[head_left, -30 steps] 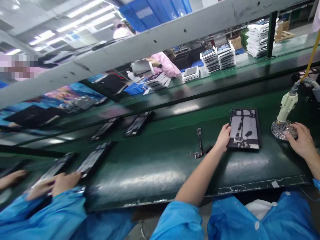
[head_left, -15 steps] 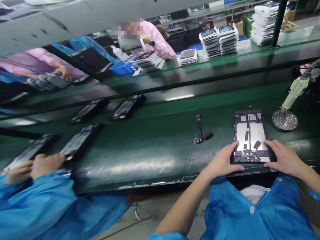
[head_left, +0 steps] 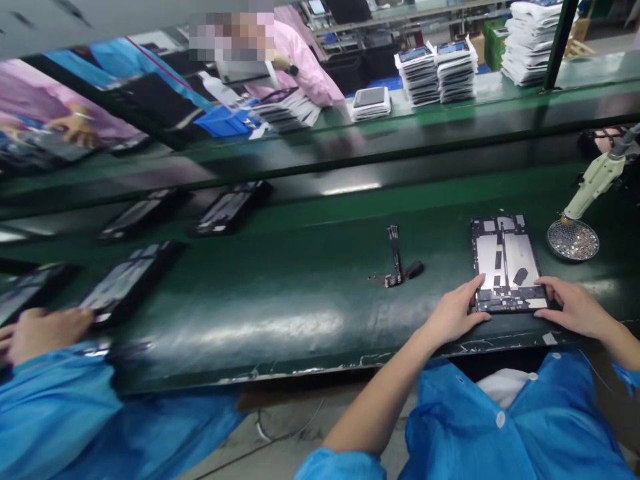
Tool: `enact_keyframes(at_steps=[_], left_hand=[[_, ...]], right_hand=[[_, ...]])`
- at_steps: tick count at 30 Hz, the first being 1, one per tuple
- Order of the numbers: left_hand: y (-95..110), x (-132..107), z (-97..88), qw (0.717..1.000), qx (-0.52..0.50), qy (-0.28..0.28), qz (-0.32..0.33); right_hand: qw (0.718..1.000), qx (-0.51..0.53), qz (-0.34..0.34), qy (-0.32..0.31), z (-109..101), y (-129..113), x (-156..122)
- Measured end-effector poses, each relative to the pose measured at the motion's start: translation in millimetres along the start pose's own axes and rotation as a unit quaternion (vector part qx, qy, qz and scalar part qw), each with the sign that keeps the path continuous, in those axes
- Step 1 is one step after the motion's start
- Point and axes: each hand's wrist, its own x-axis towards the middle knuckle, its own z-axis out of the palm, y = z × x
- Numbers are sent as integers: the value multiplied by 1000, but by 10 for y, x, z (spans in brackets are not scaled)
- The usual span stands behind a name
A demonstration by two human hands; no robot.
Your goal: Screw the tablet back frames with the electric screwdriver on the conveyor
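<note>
By the front edge of the glossy dark-green bench [head_left: 280, 267] is a flat, black-framed open tablet [head_left: 517, 253] with silver-grey panels, likely light, stiff and fragile. Left hand [head_left: 454, 313] and right hand [head_left: 577, 308] each hold a near corner; its rim looks the safest grip (not the narrow black circuit board [head_left: 510, 303]).

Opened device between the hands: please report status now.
Left hand, right hand: holding opposite edges. Opened device: internals facing up. Dish of metal bits: apart from both hands.
</note>
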Motion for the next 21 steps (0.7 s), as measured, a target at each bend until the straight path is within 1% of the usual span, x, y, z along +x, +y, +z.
enact_keyframes(at_steps=[1,3,4,5,6,7,8,9,10,12,15,17,19,21], left_hand=[[26,-2,-9,1000,11,15,-7],[105,11,-52,996,58,68,-23],[156,31,-84,992,89,93,-16],[212,61,-120,987,117,107,5],[270,103,-157,984,140,104,42],[329,154,-191,980,159,83,87],[389,212,-219,974,180,50,129],[447,274,-238,966,204,16,158],[506,336,-248,958,230,-16,173],[618,449,-244,941,281,-60,179],[762,574,-213,919,334,-105,184],[822,637,-204,907,354,-132,185],[840,686,-215,904,353,-147,190],[822,707,-238,909,336,-145,198]], right_hand=[[1000,1,-3,13,13,10,-5],[999,0,-7,33,31,22,-18],[999,1,-8,37,35,25,-23],[999,3,-9,39,37,28,-28],[999,6,-11,39,38,31,-31],[999,10,-12,39,39,36,-32],[999,15,-12,39,40,42,-32],[999,20,-11,39,43,51,-30],[999,23,-9,40,46,60,-27],[999,29,-5,41,55,77,-19],[998,39,-6,42,56,86,-5],[998,47,-9,38,46,78,3],[998,58,-11,36,34,63,9],[997,67,-8,36,26,49,13]])
